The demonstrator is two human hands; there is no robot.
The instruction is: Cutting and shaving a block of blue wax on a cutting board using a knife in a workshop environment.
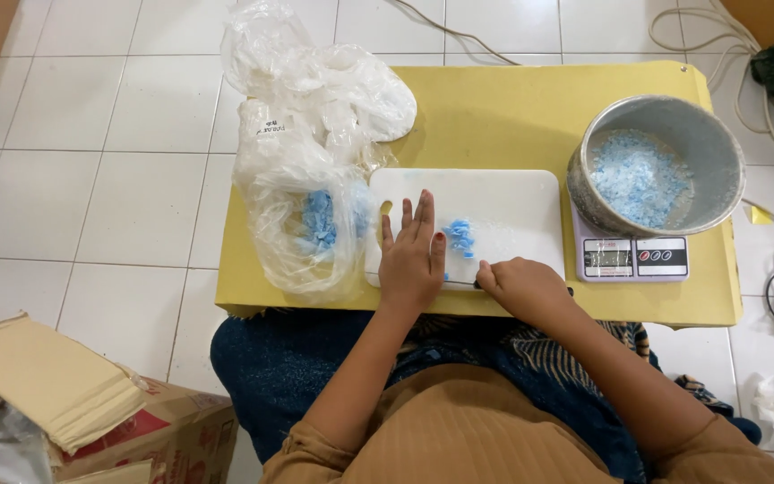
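My left hand (412, 255) lies flat, fingers spread, on the near left part of a white cutting board (512, 202). Just right of its fingertips sits a small pile of blue pieces (460, 237). My right hand (523, 287) is closed around a knife (463, 283) at the board's near edge; only a thin bit of the blade shows between my two hands. The board rests on a low yellow table (494, 108).
A metal bowl (700, 134) of pale blue chopped bits stands on a small digital scale (633, 258) at the right. Clear plastic bags (302, 215), one holding blue pieces, lie left of the board. Cardboard boxes (136, 430) sit on the tiled floor; cables (763, 108) run at the right.
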